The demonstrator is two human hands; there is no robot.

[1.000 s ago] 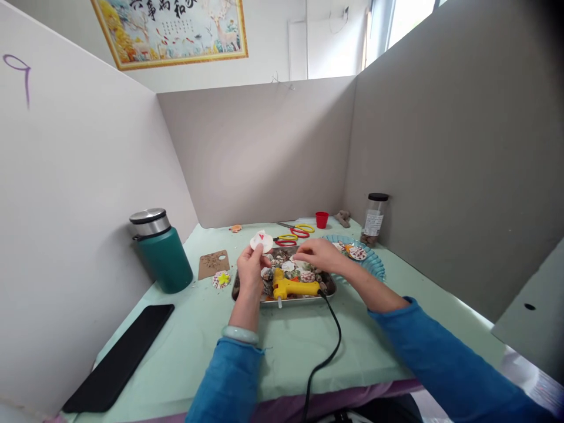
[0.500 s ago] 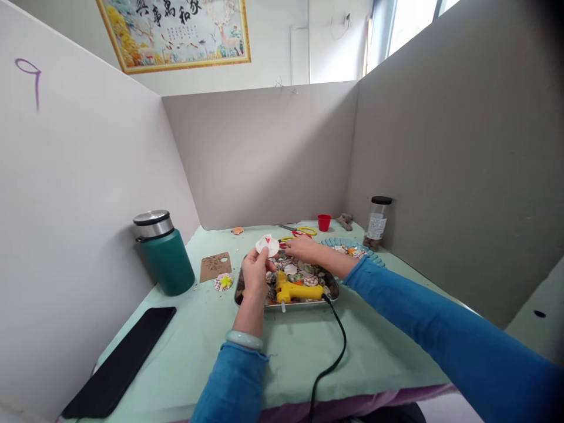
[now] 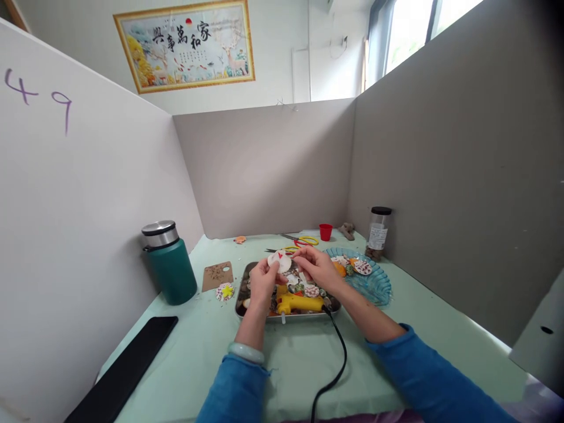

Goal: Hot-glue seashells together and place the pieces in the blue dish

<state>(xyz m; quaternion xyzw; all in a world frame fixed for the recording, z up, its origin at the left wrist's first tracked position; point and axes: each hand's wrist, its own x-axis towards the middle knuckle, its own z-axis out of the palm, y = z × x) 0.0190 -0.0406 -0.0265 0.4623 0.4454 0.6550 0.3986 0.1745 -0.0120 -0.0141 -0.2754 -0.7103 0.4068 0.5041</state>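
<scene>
My left hand (image 3: 263, 286) pinches a flat white disc (image 3: 280, 261), roundish with a small red mark on it, raised over the tray. Close by on its right, my right hand (image 3: 316, 264) has its fingertips drawn together at the disc's edge; what they hold, if anything, is too small to make out. Below both hands a metal tray (image 3: 261, 318) holds shells and small stones. Across its front lies a yellow glue gun (image 3: 300, 302), nozzle pointing down, with a black cord (image 3: 342, 352) running off the front of the table.
Scissors (image 3: 304, 240) and a red cup (image 3: 325, 232) stand behind the tray. To the right are a blue plate (image 3: 379, 285) of decorated shells and a lidded jar (image 3: 378, 235). Leftward are a brown card (image 3: 211, 283), a yellow-starred shell (image 3: 225, 292), a green bottle (image 3: 173, 273) and a black pad (image 3: 127, 367).
My right hand has drawn back from behind the tray to the disc, fingers now bunched. My left hand still holds the disc. The camera view has tilted up slightly.
</scene>
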